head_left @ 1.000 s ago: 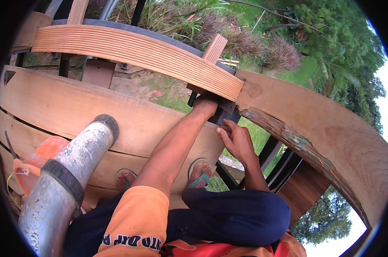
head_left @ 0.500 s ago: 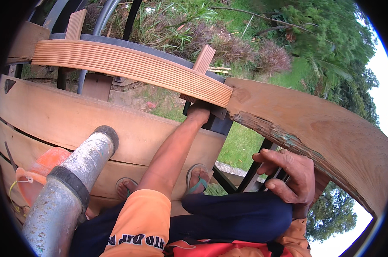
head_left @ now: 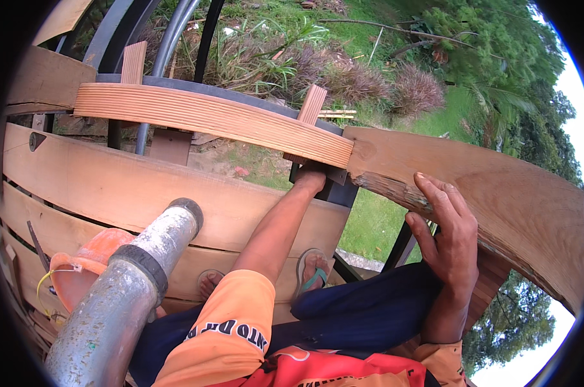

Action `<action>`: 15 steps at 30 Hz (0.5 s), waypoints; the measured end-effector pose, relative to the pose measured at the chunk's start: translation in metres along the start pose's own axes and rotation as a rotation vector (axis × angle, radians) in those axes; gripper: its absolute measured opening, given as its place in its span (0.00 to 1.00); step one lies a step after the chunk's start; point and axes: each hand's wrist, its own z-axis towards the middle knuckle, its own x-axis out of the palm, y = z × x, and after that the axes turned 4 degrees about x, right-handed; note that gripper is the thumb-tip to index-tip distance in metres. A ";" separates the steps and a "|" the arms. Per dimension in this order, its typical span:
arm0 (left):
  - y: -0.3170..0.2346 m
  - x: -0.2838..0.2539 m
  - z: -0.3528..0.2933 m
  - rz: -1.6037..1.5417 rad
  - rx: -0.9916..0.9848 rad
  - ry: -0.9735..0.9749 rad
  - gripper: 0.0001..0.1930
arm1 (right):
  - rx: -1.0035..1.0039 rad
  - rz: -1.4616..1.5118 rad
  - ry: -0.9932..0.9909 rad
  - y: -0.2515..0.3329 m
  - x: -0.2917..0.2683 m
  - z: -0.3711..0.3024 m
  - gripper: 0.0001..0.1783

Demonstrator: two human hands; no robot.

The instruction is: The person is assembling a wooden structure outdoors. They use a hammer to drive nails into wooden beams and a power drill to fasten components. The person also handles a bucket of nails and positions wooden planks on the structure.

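Note:
My left hand (head_left: pixel 312 179) reaches beneath the right end of a curved, grooved wooden board (head_left: pixel 208 119), beside a dark metal bracket (head_left: pixel 334 174). Its fingers are hidden under the wood, so I cannot see whether they grip anything. Two short wood pieces, one on the left (head_left: pixel 134 63) and one on the right (head_left: pixel 313 103), stick up behind the grooved board. My right hand (head_left: pixel 452 235) is raised over my knee with thumb and fingers apart, holding nothing. Beside its fingertips runs a wide, smooth plank (head_left: pixel 498 184) with a rough, bark-like edge, butting against the grooved board's end.
At the lower left, a paint-spattered metal pipe (head_left: pixel 127 290) with black collars slants upward. An orange plastic container (head_left: pixel 89 255) lies behind it. My sandalled feet rest on curved wooden planks (head_left: pixel 137 171) with gaps between them. Grass and shrubs lie beyond dark metal bars (head_left: pixel 208 42).
My right hand has lifted from near my knee toward the wide plank, its curled fingers straightening upward. My left hand stays under the grooved board. The whole view has shifted slightly.

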 end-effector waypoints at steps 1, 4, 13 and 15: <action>0.011 -0.001 0.002 0.026 0.007 -0.015 0.24 | -0.043 0.007 -0.015 0.002 0.000 0.004 0.30; -0.010 -0.015 -0.019 0.063 0.034 0.032 0.17 | -0.094 -0.025 -0.043 0.006 -0.002 0.003 0.32; -0.004 0.028 -0.009 0.038 -0.025 0.013 0.16 | -0.143 -0.110 0.059 -0.006 0.013 -0.023 0.35; -0.006 0.021 -0.008 0.027 0.007 0.093 0.16 | -0.116 -0.122 0.052 -0.005 0.015 -0.019 0.32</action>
